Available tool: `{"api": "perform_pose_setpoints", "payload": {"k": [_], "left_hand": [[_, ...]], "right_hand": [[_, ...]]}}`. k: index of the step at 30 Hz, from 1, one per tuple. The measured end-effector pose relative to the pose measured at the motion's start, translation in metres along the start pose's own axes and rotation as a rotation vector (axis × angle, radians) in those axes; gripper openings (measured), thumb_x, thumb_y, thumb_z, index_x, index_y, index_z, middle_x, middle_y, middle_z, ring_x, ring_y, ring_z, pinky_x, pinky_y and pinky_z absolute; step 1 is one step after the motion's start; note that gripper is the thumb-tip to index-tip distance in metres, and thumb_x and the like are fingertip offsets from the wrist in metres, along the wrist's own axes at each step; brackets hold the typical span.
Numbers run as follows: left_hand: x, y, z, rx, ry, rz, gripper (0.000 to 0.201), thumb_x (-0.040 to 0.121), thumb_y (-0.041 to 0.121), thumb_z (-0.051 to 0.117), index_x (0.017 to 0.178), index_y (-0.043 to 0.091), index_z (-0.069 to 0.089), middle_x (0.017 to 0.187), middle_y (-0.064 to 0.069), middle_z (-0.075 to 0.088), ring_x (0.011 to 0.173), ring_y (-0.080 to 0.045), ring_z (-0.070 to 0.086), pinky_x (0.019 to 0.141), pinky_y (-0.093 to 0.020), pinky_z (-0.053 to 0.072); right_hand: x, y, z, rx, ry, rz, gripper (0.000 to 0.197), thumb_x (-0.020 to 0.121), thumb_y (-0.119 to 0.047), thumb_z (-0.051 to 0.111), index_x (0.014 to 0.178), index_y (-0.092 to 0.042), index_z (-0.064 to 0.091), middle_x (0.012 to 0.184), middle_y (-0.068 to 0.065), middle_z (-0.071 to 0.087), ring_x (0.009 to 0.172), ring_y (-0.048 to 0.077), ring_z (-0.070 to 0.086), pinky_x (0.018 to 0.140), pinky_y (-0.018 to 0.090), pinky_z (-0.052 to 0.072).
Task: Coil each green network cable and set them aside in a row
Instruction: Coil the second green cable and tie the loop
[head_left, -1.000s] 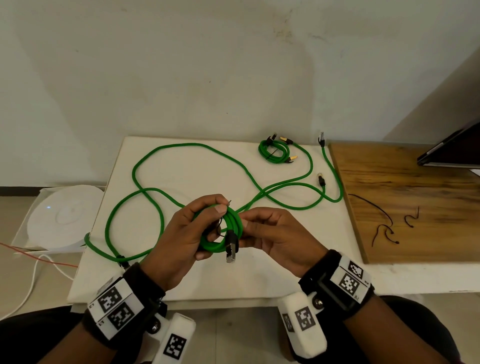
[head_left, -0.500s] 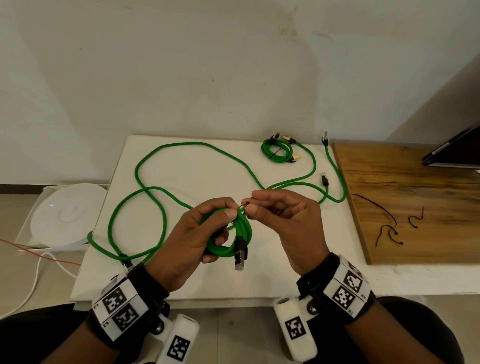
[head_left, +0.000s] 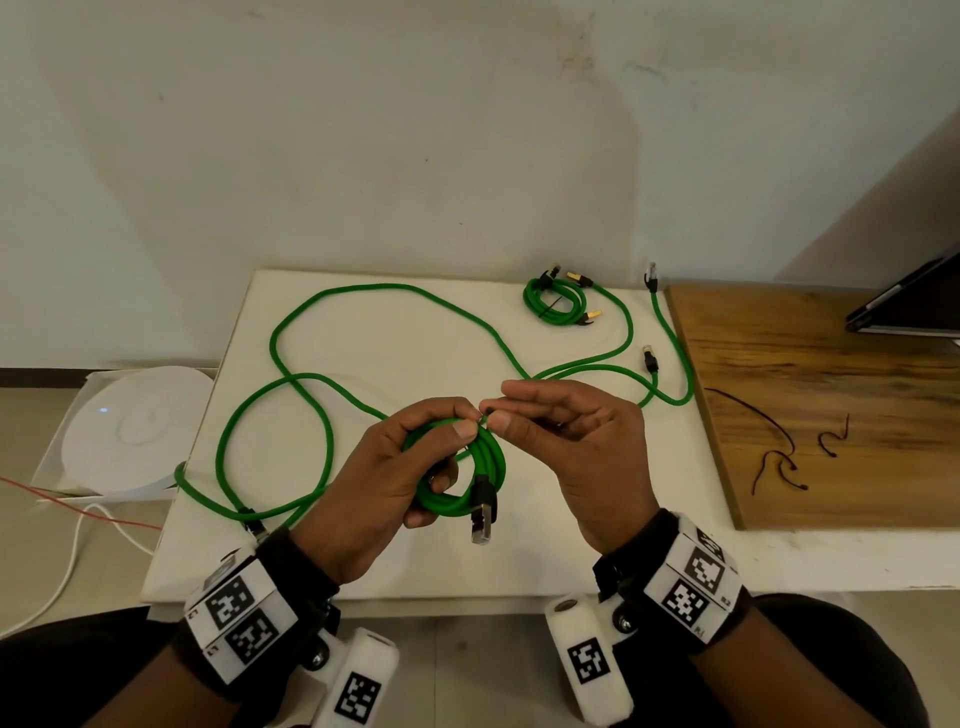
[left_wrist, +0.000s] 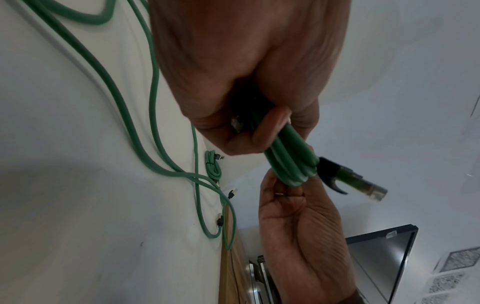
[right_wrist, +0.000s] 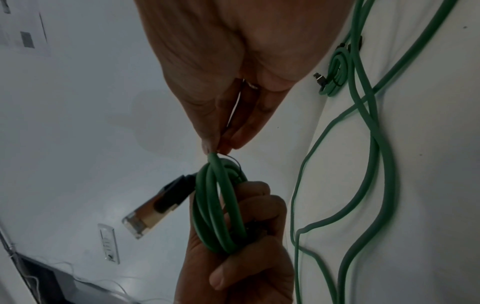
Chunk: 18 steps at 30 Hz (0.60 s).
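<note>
Your left hand (head_left: 387, 478) is gripping a small coiled bundle of green braided network cable (head_left: 470, 475), fingers curled through the loops and thumb pressing on top, held up above the white table (head_left: 363, 566). The bundle's black-booted metal plug (head_left: 483, 512) is dangling from its near side. Your right hand (head_left: 576, 447) is pinching a thin black twist tie (right_wrist: 235, 162) between thumb and forefinger right at the top of the bundle, fingertips almost touching your left thumb.

A second ago that right hand was lying low beside the coil, fingers against its flank; it has since been rising and turning over, and the coil has been tilting so the plug hangs further down. That is pointing, I judge, to the binding step — you are twisting the tie shut, so this cable is nearly ready to set down.

Further out, one tied green coil with gold-tipped plugs (head_left: 556, 306) is already lying at the far edge of the table, unmoved. A long loose green cable (head_left: 291, 332) is sprawling across the table as before, still waiting — along with another run near the wooden board (head_left: 810, 415), where spare black ties (head_left: 774, 462) are lying.
</note>
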<state>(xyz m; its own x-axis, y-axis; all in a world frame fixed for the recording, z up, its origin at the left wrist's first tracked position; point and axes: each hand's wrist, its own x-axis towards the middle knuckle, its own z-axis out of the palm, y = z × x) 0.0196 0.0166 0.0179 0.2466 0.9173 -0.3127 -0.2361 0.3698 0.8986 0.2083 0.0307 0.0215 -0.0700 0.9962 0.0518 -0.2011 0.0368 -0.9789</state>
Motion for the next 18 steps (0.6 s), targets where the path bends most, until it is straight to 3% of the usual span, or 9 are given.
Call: {"api": "perform_pose_setpoints", "payload": {"k": [18], "left_hand": [[-0.0018, 0.0008, -0.0003, 0.003, -0.002, -0.011, 0.027, 0.085, 0.035, 0.067, 0.106, 0.019, 0.072, 0.064, 0.004, 0.049, 0.052, -0.008, 0.042, 0.043, -0.021, 0.027]], "right_hand": [[-0.0006, 0.0015, 0.0005, -0.031, -0.014, -0.028, 0.026, 0.082, 0.008, 0.076, 0.106, -0.001, 0.073, 0.095, 0.012, 0.08, 0.093, 0.028, 0.078, 0.083, 0.029, 0.06]]}}
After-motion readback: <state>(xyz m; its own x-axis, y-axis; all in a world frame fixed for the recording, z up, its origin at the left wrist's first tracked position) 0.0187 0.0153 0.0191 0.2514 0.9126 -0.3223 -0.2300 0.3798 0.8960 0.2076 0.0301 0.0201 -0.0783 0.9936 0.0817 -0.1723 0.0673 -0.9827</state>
